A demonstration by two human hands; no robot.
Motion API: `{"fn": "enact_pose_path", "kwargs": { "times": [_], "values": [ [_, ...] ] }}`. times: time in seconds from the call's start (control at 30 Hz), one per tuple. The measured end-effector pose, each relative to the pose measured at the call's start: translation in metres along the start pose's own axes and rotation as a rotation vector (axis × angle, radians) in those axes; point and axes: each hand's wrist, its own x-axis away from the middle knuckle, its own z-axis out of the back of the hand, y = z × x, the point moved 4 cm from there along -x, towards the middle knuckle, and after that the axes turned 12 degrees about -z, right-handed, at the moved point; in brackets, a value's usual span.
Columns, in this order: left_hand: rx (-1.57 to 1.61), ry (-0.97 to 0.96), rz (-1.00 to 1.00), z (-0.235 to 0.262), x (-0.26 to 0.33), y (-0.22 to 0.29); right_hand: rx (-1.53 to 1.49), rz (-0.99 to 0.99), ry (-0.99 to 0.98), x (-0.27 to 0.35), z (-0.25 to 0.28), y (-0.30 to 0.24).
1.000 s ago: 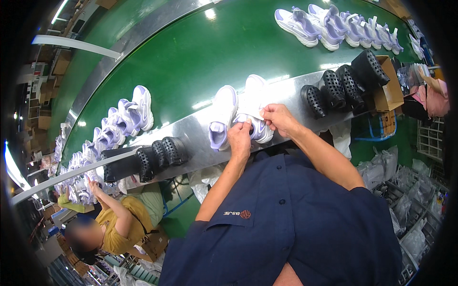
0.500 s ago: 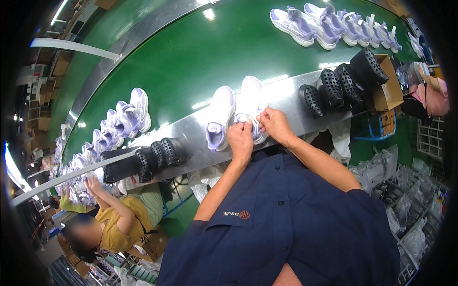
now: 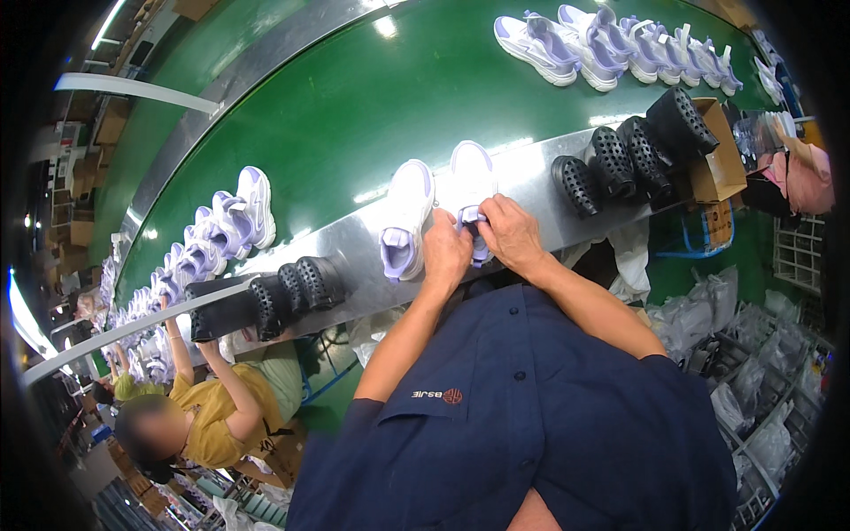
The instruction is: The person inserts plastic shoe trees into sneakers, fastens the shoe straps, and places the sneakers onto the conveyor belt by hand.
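Two white sneakers with lilac trim lie side by side on the metal ledge before me, toes pointing away. The right-hand sneaker [image 3: 473,164] is between my hands. My left hand [image 3: 448,248] has its fingers closed at the left side of that shoe's opening. My right hand [image 3: 511,234] grips the opposite side, thumb and fingers bent at the collar by the tongue. The shoe's dark inside shows between them, while its laces are partly hidden by my fingers. Just left of my left hand stands the other sneaker [image 3: 408,203], untouched, its lilac lining visible.
A green conveyor belt [image 3: 354,115] runs beyond the metal ledge [image 3: 363,248]. Sneaker rows stand on it at left [image 3: 232,217] and far right [image 3: 589,44]. Black perforated shoe-shaped blocks flank me, left [image 3: 297,285] and right [image 3: 611,164], near a cardboard box [image 3: 719,164]. A co-worker [image 3: 221,416] works at left.
My hands have moved from the laces to the shoe's opening, which now shows wider and dark inside. The belt's sneakers have shifted slightly left. The co-worker's arms have spread apart.
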Motion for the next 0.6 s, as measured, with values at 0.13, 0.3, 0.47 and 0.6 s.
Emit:
{"fn": "enact_pose_path", "kwargs": {
  "times": [0.13, 0.3, 0.47, 0.6],
  "values": [
    [0.098, 0.056, 0.058, 0.004, 0.005, -0.007, 0.021, -0.003, -0.011, 0.000, -0.011, 0.013],
    [-0.084, 0.054, -0.209, 0.049, 0.039, 0.012, 0.038, -0.063, -0.012, 0.007, -0.002, 0.017],
    [-0.404, -0.081, -0.436, 0.088, 0.070, -0.032, 0.086, -0.174, -0.045, 0.016, -0.012, 0.016],
    [-0.194, -0.118, -0.495, 0.064, 0.054, -0.033, 0.110, -0.096, -0.208, -0.004, -0.038, -0.008]
  ]
}}
